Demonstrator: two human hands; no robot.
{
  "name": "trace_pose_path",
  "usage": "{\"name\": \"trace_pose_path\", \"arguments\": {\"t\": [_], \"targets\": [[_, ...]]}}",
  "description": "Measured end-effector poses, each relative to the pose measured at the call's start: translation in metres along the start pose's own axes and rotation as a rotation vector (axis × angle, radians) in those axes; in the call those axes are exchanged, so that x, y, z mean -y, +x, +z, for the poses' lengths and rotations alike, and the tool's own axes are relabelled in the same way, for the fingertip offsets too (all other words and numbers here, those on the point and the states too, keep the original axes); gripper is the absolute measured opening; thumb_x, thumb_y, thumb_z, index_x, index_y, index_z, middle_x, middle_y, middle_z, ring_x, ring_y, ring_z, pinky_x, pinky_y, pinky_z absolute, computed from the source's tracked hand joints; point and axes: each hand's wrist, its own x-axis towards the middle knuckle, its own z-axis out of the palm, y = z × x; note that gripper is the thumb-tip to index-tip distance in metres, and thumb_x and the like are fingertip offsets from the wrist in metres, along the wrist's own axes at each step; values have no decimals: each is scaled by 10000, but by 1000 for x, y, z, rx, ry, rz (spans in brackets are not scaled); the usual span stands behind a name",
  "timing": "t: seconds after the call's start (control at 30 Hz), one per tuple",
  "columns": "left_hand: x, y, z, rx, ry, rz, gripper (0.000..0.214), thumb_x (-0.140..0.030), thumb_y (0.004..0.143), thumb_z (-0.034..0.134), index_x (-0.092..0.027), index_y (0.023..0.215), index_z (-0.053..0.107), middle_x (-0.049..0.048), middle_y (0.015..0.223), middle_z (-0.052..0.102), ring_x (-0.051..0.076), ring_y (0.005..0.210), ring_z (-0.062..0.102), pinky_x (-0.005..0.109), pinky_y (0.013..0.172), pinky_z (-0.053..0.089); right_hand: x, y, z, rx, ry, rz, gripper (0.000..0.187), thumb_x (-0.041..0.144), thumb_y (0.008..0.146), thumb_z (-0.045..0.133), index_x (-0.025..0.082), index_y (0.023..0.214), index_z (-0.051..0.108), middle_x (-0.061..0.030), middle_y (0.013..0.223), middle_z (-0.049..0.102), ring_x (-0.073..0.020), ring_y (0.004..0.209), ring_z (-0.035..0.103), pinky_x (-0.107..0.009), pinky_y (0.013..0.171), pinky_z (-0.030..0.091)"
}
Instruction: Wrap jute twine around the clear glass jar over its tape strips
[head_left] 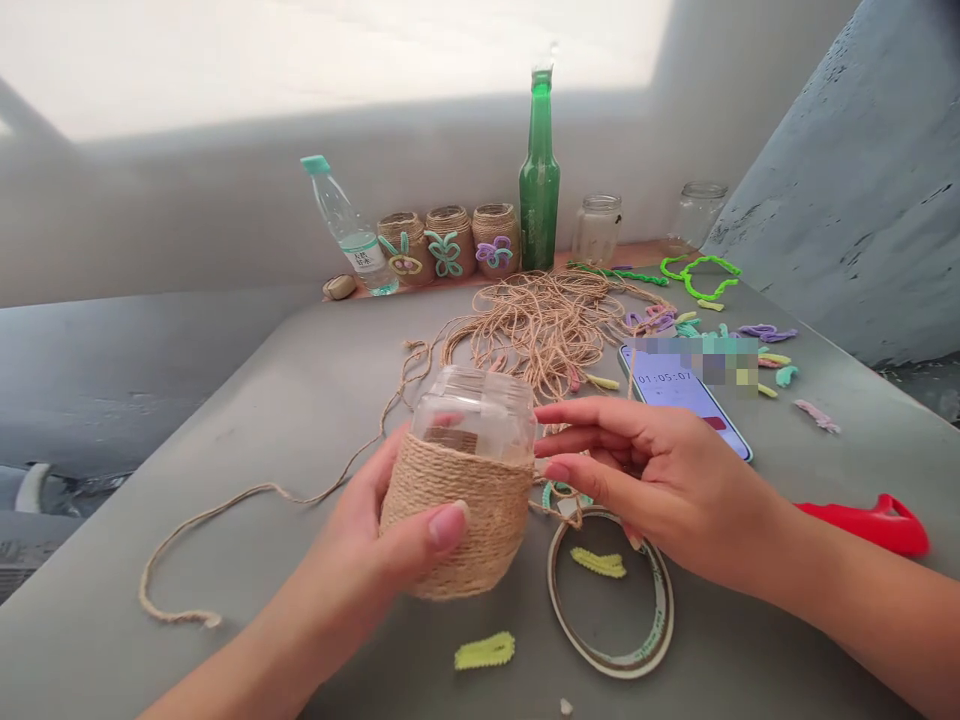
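Observation:
My left hand (375, 530) is wrapped round a small glass jar (472, 415) held over the grey table (300, 400). Jute twine (457, 520) covers the jar's lower two thirds; the upper part is bare glass. My right hand (660, 475) is at the jar's right side, fingers stretched toward it, fingertips touching the twine's top edge. A loose strand of twine (225, 510) trails from the jar across the table to the left.
A heap of loose twine (547, 330) lies behind the jar. A phone (682, 395), red scissors (874, 522), a tape ring (611, 590) and several pipe-cleaner pieces are on the right. At the back stand three wrapped jars (448, 240), a green bottle (539, 180), a water bottle (349, 225) and two empty jars.

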Motion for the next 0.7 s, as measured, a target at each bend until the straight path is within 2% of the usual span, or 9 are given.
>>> {"name": "trace_pose_path", "arguments": {"t": [0.1,0.17,0.27,0.37,0.43,0.5,0.6,0.63,0.7], "targets": [[-1,-1,2,31,-71,5,661,-556,690,825,-275,1267,669,62,1022,845,294,842,764,352,708,568,-1,2,-2,-10,23,-4,463,483,929,757,285,1340,675,-78,1116,805,-193,800,771,-159,413,522],[-1,-2,3,50,-102,12,633,-552,700,820,-282,1256,686,44,990,847,285,832,766,338,691,565,-1,3,-3,5,50,14,510,465,915,776,262,1368,658,-99,1147,795,-163,713,742,-161,411,523],[0,-2,3,115,-134,35,567,-544,736,804,-285,1233,717,43,1081,843,329,991,768,353,761,577,-1,5,-2,64,125,80,589,437,914,780,239,1444,614,-121,1189,778,-116,630,666,-144,398,508],[1,-2,2,169,-151,31,523,-553,777,776,-288,1225,734,37,1149,835,333,1072,750,355,817,573,1,6,-1,162,199,128,606,398,940,758,258,1501,574,-89,1165,777,-69,581,560,-111,400,493],[3,-1,1,135,-144,7,523,-559,777,782,-290,1222,728,39,1107,840,306,1000,760,339,775,570,2,6,0,206,226,133,600,372,937,767,271,1497,579,-59,1136,780,-48,555,492,-92,402,482],[5,1,-1,62,-143,-4,485,-561,804,766,-282,1199,720,51,1082,836,294,953,756,335,740,567,2,5,1,195,244,142,587,366,924,783,265,1472,601,-49,1108,786,-50,558,488,-89,408,485],[7,2,-5,-45,-141,34,419,-580,901,683,-282,1196,692,60,1159,808,308,1056,732,330,758,569,1,4,3,114,240,141,483,400,927,775,253,1376,676,-58,1093,790,-60,562,526,-102,411,499],[8,2,-6,-62,-121,51,445,-593,891,698,-294,1219,672,57,1175,797,313,1079,724,328,763,571,1,3,4,90,230,134,453,409,926,774,258,1346,694,-60,1102,789,-68,572,549,-108,409,502],[9,0,-6,-51,-34,63,604,-576,768,839,-319,1270,625,52,1136,791,315,1021,727,327,732,575,0,3,4,59,200,116,423,408,912,788,276,1307,712,-58,1111,791,-93,607,604,-122,406,509]]}}
